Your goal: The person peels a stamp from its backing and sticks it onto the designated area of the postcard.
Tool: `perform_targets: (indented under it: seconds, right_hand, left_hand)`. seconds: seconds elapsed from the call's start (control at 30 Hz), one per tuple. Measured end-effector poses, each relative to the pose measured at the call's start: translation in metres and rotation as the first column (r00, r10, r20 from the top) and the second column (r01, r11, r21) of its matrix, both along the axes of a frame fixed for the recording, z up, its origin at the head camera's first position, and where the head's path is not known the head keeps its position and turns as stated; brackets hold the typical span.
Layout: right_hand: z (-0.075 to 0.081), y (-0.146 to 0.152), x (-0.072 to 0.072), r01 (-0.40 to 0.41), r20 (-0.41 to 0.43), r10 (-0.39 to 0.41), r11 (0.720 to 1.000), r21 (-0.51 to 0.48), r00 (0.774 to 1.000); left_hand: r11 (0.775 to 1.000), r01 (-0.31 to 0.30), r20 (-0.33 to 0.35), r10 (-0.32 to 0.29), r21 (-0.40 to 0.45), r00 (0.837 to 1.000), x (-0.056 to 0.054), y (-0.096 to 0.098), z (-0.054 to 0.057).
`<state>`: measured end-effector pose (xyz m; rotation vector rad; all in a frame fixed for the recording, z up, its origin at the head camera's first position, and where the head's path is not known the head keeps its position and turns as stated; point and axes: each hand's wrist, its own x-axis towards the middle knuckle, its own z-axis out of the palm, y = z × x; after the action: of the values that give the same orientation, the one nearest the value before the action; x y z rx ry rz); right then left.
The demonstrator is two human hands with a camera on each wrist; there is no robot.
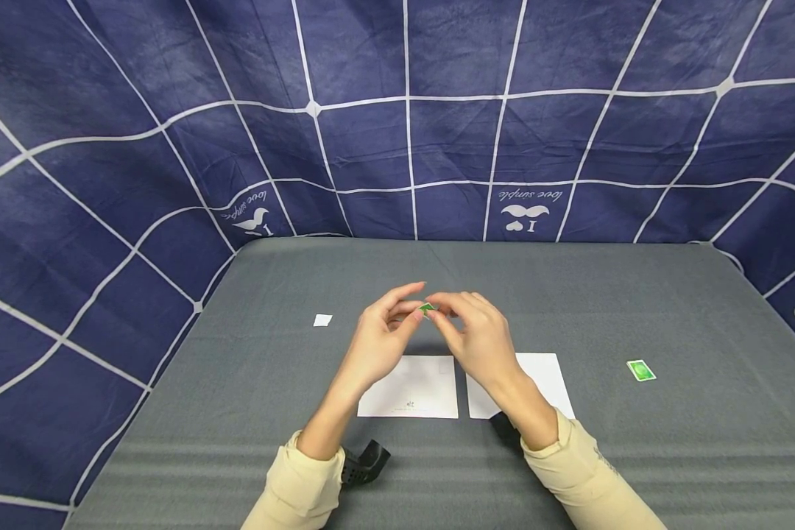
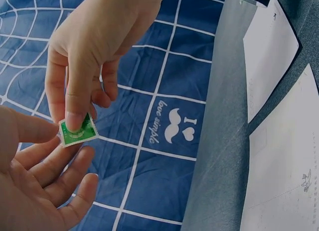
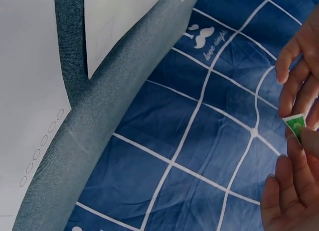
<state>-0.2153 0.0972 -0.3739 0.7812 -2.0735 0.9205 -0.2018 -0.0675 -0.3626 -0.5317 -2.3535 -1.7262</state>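
Note:
A small green stamp [image 1: 427, 308] with white perforated edges is up in the air between my two hands. My left hand [image 1: 382, 335] pinches it at one edge, the other fingers spread loosely. The thumb of my right hand [image 1: 480, 335] presses on its green face, with a finger behind; the left wrist view shows this stamp [image 2: 79, 133] close up. Below the hands lie two white envelopes side by side, the left envelope [image 1: 411, 386] partly behind my left hand and the right envelope [image 1: 546, 375] partly behind my right forearm.
Another green stamp [image 1: 640, 370] lies to the right on the grey cloth-covered table [image 1: 702, 309]. To the left lies a small white paper piece [image 1: 322, 320]. A blue curtain [image 1: 450, 140] with white lines hangs behind. Black straps [image 1: 366, 462] sit at the wrists.

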Motion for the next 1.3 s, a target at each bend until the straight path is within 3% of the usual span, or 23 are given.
perform_targets:
  seconds: [0.13, 0.17, 0.4, 0.93, 1.13, 1.3]
  right_hand:
    - [0.000, 0.000, 0.000, -0.010, 0.067, 0.013, 0.999, -0.042, 0.998]
    - [0.001, 0.000, 0.000, -0.014, 0.090, 0.019, 0.998, -0.061, 0.996]
    - [0.003, 0.001, 0.001, -0.018, 0.221, 0.058, 0.984, -0.178, 0.973]
    - [0.005, 0.004, 0.000, -0.005, 0.223, 0.047, 0.983, -0.183, 0.974]
    - [0.006, 0.007, -0.001, 0.005, 0.226, 0.038, 0.982, -0.188, 0.973]
    - [0.008, 0.009, -0.001, 0.011, 0.238, 0.037, 0.980, -0.197, 0.971]
  left_hand:
    - [1.000, 0.001, -0.005, -0.001, -0.005, 1.000, 0.000, 0.000, 0.001]
    - [1.000, -0.002, 0.014, 0.002, 0.002, 1.000, 0.004, 0.001, 0.007]
    - [1.000, 0.006, 0.009, -0.006, 0.011, 1.000, 0.004, 0.002, 0.007]
    - [0.998, 0.050, 0.048, -0.051, 0.039, 0.998, 0.000, -0.001, 0.004]
    - [0.998, 0.017, 0.097, -0.010, -0.065, 0.995, -0.006, -0.008, -0.001]
    - [0.972, -0.006, 0.114, 0.033, -0.233, 0.993, -0.009, -0.015, -0.005]
